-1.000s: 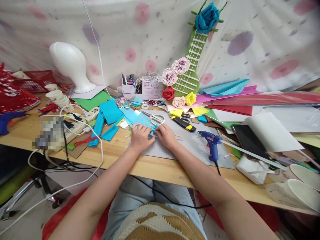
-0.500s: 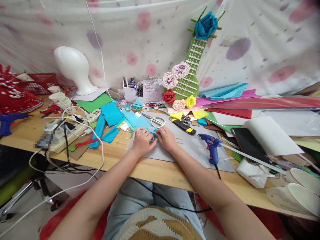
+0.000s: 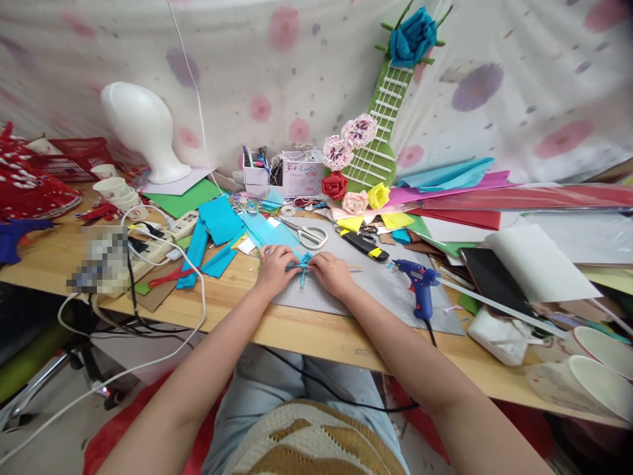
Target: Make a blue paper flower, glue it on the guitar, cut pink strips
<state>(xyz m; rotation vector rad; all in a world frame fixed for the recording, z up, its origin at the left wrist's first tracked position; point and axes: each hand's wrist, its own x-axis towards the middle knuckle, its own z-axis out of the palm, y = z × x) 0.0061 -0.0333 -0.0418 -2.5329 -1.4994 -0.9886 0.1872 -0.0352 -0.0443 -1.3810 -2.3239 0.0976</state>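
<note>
My left hand point(image 3: 275, 266) and my right hand point(image 3: 331, 272) rest close together on a grey cutting mat point(image 3: 376, 290) at the table's front. Both pinch a small folded piece of light blue paper point(image 3: 301, 262), which shows between their fingertips. More blue paper sheets point(image 3: 270, 232) lie just behind the hands. A pair of scissors point(image 3: 307, 233) lies beyond them on the mat.
A blue glue gun point(image 3: 418, 284) stands right of my right hand, a black-yellow cutter point(image 3: 364, 245) behind it. Paper flowers point(image 3: 346, 173), a green paper guitar point(image 3: 380, 125), a white foam head point(image 3: 141, 128), a power strip point(image 3: 148, 247) with cables and stacked coloured sheets point(image 3: 459, 198) crowd the table.
The hands stayed on the mat and kept working the blue paper; the piece now sticks out between the fingertips as a narrow folded strip. The camera shifted slightly.
</note>
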